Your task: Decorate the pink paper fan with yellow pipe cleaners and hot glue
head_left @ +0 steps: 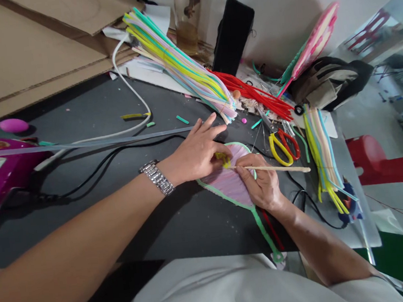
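A leaf-shaped hand fan (223,187) of lilac pipe cleaners, with a mint-green rim and handle, lies on the dark table. My left hand (201,151) rests over its upper left part, watch at the wrist. Its thumb and index finger pinch a small yellow pipe-cleaner piece (226,160) against the fan, while the other fingers stretch outward. My right hand (262,180) is closed around a thin pale wooden stick (282,167), whose tip meets the yellow piece. The fingers partly hide this contact.
Pipe-cleaner bundles (181,62) lie at the back beside red pipe cleaners (253,92). Scissors (283,147) and another bundle (321,148) sit to the right, near a blue glue gun (351,205). At left are a purple device (9,171), cables and cardboard (25,54).
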Available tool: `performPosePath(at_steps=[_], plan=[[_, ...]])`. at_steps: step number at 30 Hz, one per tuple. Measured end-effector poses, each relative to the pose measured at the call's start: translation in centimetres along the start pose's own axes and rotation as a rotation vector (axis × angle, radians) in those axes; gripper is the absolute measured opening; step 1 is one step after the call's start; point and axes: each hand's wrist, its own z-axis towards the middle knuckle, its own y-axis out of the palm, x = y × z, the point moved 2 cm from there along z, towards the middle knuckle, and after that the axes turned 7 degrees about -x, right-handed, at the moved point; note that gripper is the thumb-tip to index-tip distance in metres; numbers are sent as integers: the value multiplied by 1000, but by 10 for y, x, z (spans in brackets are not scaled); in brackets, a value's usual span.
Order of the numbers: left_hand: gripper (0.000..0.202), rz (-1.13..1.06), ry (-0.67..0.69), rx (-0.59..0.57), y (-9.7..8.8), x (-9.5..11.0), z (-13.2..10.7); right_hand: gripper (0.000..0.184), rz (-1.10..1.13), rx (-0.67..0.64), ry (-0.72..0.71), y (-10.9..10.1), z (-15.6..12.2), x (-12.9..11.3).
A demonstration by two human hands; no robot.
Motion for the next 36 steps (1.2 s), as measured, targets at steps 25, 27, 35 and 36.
performPosePath(at_steps=[25,27,35,36], plan=[[30,1,-14,-29,-1,0,1,13,-4,48,3,4,4,4],[31,4,-16,-39,-2,0,1,13,3,45,11,4,3,4],[31,-7,16,-27,-3,-2,1,15,30,20,83,4,3,5],[30,-8,15,-29,-3,-3,1,15,30,21,81,4,3,5]])
